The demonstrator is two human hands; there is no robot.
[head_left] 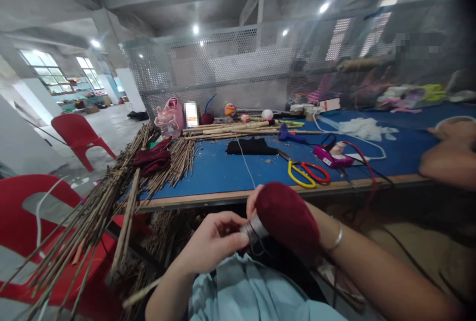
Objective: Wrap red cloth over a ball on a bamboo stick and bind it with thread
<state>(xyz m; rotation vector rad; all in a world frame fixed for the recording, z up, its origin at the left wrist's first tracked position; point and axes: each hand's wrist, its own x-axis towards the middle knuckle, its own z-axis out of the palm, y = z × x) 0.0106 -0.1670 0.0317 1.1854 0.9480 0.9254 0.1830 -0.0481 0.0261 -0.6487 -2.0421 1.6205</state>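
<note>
Just in front of the table edge, a rounded dark red fabric-covered piece (284, 212) is held over my lap. Its narrow end is wrapped in something grey and shiny, perhaps thread or wire (256, 229). My left hand (219, 236) pinches this wrapped end between thumb and fingers. Behind the red piece, my right hand (253, 201) grips it from the far side, most of its fingers hidden. A thin pale string (245, 160) runs from the table down toward my hands. Beyond them lie scissors (307, 173) with yellow and red handles and a black cloth (251, 146).
Bundled dry sticks (107, 192) overhang the table's left end, with dark red cloth (152, 157) on them. A blue glue gun (292, 135), purple power strip (332, 157) and white fabric (366, 128) lie rightward. Another person's arm (448, 160) reaches in. Red chairs (80, 135) stand left.
</note>
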